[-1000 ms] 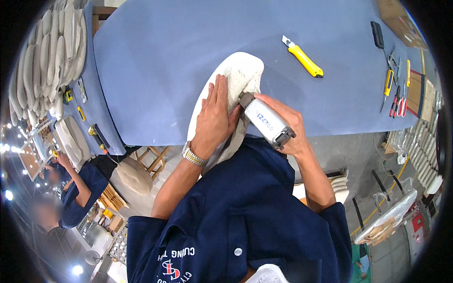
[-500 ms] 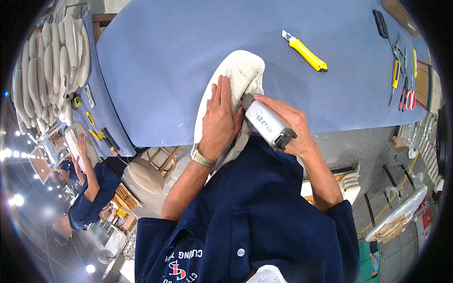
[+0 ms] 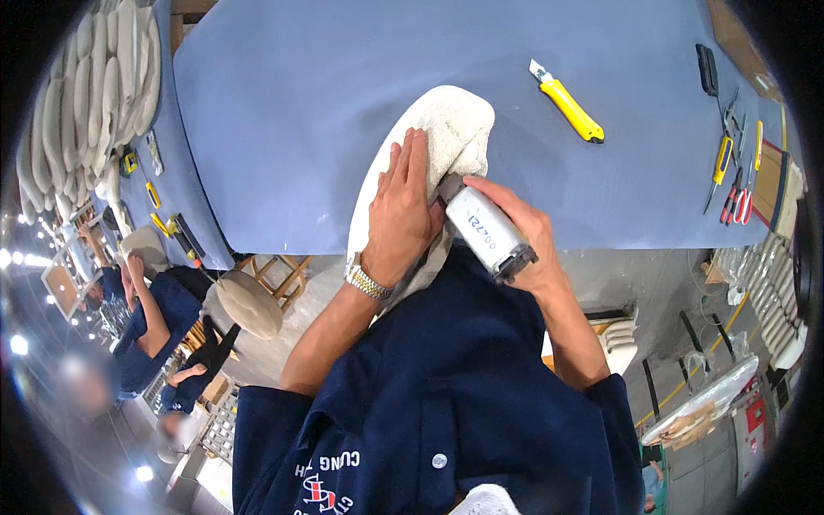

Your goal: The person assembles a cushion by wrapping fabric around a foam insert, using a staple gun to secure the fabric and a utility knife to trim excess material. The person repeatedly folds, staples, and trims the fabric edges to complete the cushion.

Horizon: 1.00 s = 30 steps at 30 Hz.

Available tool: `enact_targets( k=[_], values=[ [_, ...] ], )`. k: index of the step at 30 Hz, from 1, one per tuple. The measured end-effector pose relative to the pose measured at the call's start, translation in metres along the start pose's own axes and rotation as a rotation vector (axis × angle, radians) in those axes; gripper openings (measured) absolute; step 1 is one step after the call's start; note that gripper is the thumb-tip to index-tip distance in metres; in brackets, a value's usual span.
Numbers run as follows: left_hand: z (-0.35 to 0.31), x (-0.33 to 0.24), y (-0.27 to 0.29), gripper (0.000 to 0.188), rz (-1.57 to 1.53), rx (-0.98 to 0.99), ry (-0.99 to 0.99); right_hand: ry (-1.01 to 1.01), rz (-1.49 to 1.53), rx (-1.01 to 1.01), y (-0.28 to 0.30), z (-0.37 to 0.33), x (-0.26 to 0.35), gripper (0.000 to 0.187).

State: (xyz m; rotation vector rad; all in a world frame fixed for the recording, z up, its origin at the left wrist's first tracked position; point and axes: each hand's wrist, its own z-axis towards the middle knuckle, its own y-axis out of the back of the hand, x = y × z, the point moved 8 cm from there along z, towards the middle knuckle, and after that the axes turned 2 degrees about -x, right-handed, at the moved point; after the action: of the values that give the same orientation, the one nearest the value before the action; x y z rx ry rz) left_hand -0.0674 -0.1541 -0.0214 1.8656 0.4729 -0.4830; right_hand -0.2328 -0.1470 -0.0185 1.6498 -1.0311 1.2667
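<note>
Fingers of left hand (image 3: pixel 403 215) flat on fuzzy white oval pad (image 3: pixel 446 129); right hand (image 3: pixel 524 236) clenched round smooth cylindrical tool (image 3: pixel 487 232).

cushion (image 3: pixel 446 129): cream-white, oval, nubbly fabric, lay lengthwise over the near edge of the blue bench (image 3: pixel 300 103), far end resting on the top, near end hanging past the edge | tool (image 3: pixel 487 232): pale grey cylinder with a dark rear end, tilted, its nose touching the cushion's right edge

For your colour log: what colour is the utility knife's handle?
Yellow; the utility knife shows best in the head view.
</note>
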Motion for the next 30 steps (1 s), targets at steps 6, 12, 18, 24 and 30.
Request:
enact_targets(
  k=[6, 12, 18, 24, 30],
  values=[
    [-0.002, 0.011, -0.003, 0.099, 0.048, -0.039, -0.033, 0.114, -0.044, 0.025, -0.001, -0.007, 0.013, 0.066],
    [0.001, 0.009, 0.003, 0.098, 0.026, -0.007, -0.037, 0.1, -0.03, 0.068, -0.002, -0.005, 0.011, 0.068],
    [-0.002, 0.007, 0.004, 0.095, -0.017, -0.006, -0.004, -0.097, 0.0, 0.206, -0.002, 0.003, 0.015, 0.07],
    [0.001, 0.006, -0.004, 0.098, -0.061, -0.032, 0.039, -0.141, -0.077, 0.126, -0.006, 0.004, 0.018, 0.057],
    [0.02, 0.046, 0.011, 0.092, -0.604, 0.328, -0.065, -0.003, -0.024, 0.066, -0.007, 0.009, 0.011, 0.061]
  ],
)
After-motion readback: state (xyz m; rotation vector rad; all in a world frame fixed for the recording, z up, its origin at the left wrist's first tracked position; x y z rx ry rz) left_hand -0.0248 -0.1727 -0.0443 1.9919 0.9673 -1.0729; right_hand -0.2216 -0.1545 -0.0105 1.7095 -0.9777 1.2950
